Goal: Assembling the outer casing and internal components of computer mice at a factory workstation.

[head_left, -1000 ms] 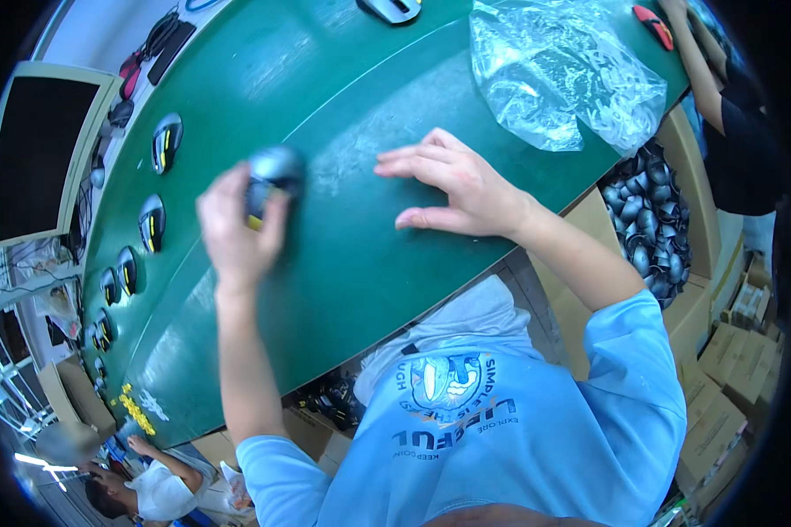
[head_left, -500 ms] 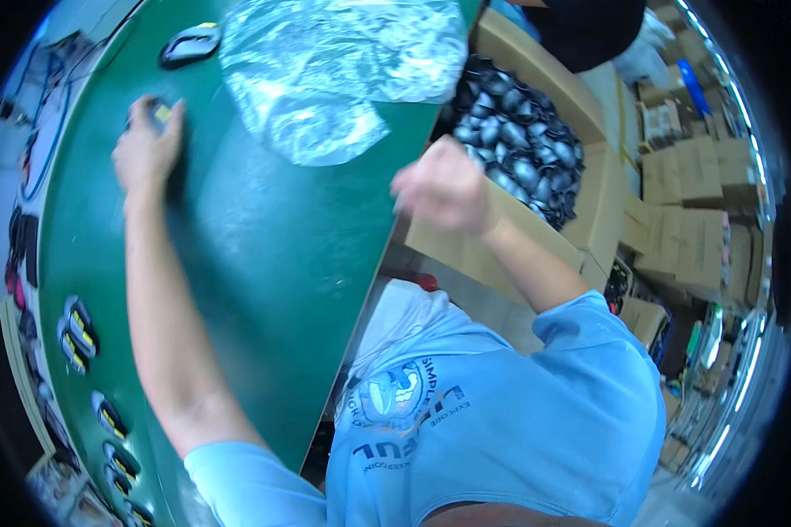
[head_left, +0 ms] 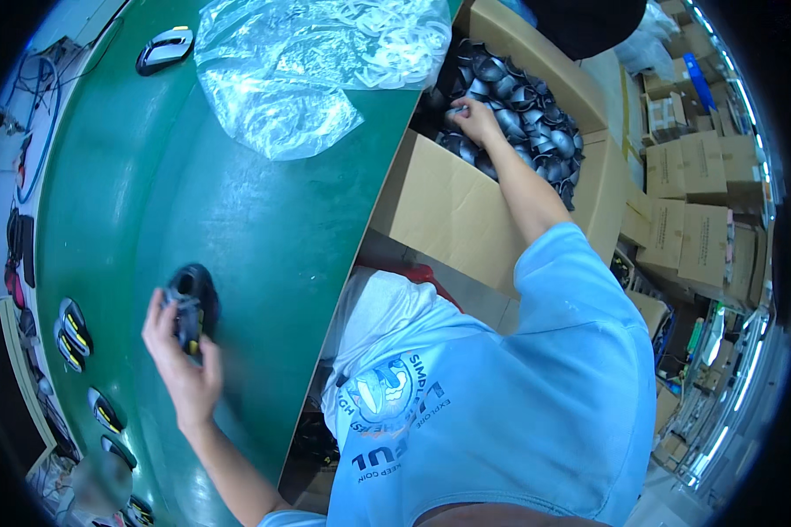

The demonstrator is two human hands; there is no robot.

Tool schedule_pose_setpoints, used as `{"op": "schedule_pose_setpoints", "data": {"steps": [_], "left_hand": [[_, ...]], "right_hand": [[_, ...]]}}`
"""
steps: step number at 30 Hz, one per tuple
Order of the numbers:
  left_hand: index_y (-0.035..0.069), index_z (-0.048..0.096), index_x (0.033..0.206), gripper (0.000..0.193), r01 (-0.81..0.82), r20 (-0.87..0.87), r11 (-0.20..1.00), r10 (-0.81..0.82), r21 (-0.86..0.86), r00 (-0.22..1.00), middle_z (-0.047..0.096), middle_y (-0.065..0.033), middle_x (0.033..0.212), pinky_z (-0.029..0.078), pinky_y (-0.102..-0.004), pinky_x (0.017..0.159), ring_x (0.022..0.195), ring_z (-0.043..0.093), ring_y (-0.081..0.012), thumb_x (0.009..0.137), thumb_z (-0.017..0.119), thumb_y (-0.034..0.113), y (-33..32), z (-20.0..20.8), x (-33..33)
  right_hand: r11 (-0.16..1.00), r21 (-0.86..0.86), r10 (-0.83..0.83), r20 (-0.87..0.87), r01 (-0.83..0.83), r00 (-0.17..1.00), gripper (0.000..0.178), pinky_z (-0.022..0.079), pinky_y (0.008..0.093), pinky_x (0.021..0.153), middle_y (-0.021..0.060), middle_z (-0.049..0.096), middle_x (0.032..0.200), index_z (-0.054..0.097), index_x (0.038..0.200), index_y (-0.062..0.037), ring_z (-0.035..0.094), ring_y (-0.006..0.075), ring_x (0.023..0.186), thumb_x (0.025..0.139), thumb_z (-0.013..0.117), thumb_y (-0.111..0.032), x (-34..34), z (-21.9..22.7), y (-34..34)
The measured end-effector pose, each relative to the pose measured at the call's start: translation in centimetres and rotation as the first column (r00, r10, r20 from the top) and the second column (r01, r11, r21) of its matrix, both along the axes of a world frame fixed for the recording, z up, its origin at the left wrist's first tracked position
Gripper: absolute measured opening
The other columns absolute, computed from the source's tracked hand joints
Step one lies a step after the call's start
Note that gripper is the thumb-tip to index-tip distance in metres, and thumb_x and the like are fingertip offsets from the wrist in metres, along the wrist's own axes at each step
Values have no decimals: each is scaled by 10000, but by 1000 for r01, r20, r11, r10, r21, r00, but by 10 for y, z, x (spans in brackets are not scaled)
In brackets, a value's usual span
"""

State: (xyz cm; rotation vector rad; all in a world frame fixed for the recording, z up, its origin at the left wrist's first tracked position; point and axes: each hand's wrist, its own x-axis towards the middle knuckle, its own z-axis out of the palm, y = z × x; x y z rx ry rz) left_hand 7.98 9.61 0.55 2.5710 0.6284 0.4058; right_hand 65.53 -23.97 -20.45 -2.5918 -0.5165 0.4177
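Observation:
My left hand (head_left: 186, 364) is closed around a black computer mouse (head_left: 190, 299) with yellow details, over the green table. A dark opening shows at the mouse's far end. My right hand (head_left: 478, 123) reaches over the near wall of a cardboard box (head_left: 453, 198). Its fingers pinch a dark curved plastic shell at the left side of the heap of similar glossy black shells (head_left: 549, 132). The fingertips are partly hidden among the pieces.
A clear plastic bag (head_left: 299, 79) with pale pieces lies at the table's far end. Left of it sits a grey-and-black mouse (head_left: 164, 53). Several mice (head_left: 104, 409) line the left edge of the green table (head_left: 255, 220). Stacked cartons (head_left: 703, 237) stand at right.
My left hand has come from the table's far left toward me, bringing the mouse. My right hand has moved from above the box's near wall into the heap of shells.

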Motion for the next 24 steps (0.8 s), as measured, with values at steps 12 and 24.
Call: {"op": "schedule_pose_setpoints", "data": {"steps": [12, 24], "left_hand": [[38, 545, 1496, 795, -22, 126, 999, 17, 43, 992, 629, -182, 1393, 439, -489, 1141, 1305, 574, -395, 818, 920, 218, -51, -13, 38], [57, 717, 1261, 566, -66, 259, 994, 41, 87, 965, 658, -202, 1398, 547, -494, 1039, 1231, 667, -397, 752, 944, 162, -59, -29, 36]], "right_hand": [[492, 853, 801, -365, -174, 474, 290, 546, 254, 703, 44, 764, 1092, 748, 1318, -7, 656, 78, 837, 1079, 652, -142, -223, 216, 98], [174, 443, 820, 430, -879, 378, 336, 574, 407, 942, 130, 763, 1228, 772, 1254, -58, 706, 330, 1068, 930, 791, -146, -304, 187, 210]]}}
